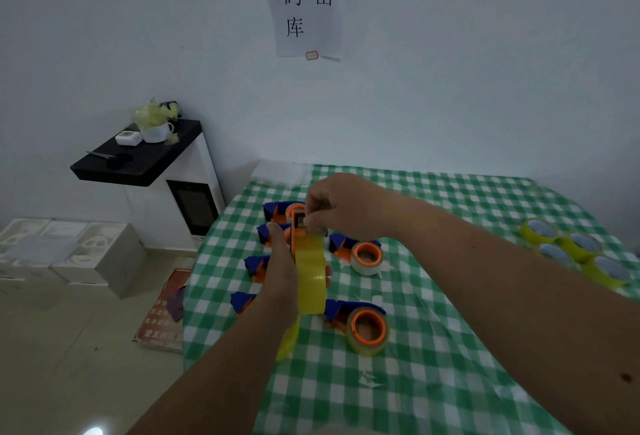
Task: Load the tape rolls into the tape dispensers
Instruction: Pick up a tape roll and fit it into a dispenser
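Observation:
My left hand [282,263] grips a yellow tape roll [310,282] mounted in an orange dispenser, held up above the table. My right hand [341,209] pinches the free tape end at the dispenser's top [300,223]. Two blue and orange dispensers with rolls fitted lie on the green checked cloth: one [363,256] right of my hands, one [363,325] nearer me. Several more blue and orange dispensers [277,211] lie in a column behind my left hand, partly hidden. Several loose yellow tape rolls [578,249] sit at the right.
The table with the checked cloth [415,382] stands against a white wall. Left of it are a white cabinet with a black shelf [138,161], white boxes [69,254] on the floor and a red board [162,313] by the table's edge.

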